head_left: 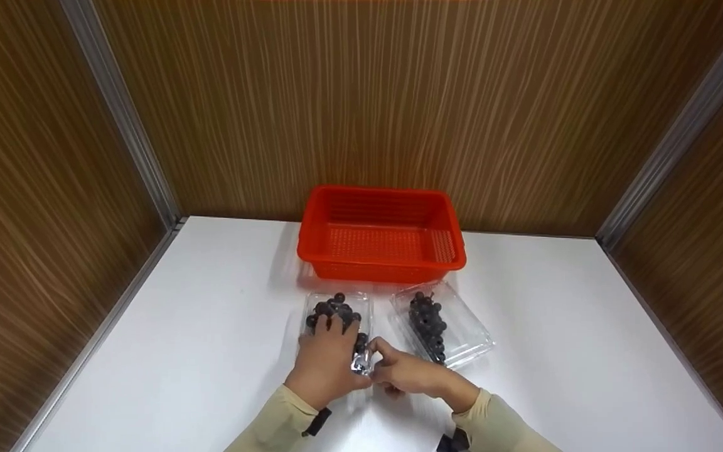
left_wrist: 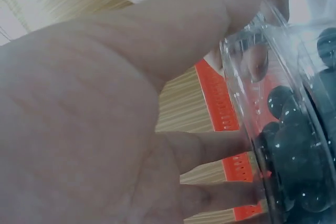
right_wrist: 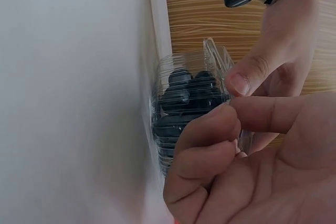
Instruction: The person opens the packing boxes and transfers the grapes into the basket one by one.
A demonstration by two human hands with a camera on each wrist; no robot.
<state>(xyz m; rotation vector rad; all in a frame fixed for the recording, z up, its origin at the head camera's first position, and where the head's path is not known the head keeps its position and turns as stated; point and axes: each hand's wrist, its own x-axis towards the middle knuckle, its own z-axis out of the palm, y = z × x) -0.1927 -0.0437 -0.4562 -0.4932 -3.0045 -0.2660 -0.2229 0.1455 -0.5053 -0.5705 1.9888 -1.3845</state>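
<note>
Beige sleeves: both forearms come in from the near edge of the white worktop [head_left: 211,351].
Left hand [head_left: 326,360]: lies over the top of the near clear box [head_left: 336,326], fingers curled round it in a firm grip; the wrist view shows the thumb on the plastic edge.
Right hand [head_left: 407,371]: fingers bent, pinching the near right corner of that same box, at the edge of its lid.
Near clear box: sits on the worktop, full of dark grapes [head_left: 334,309], lid seemingly still on.
Second clear box [head_left: 442,323]: just to the right, apart from both hands, also holding grapes, untouched.
Red basket [head_left: 381,233]: farther back against the wooden wall, nothing in it.
Progress: early by my reading; no grapes have reached the basket, and both boxes remain to be dealt with.
</note>
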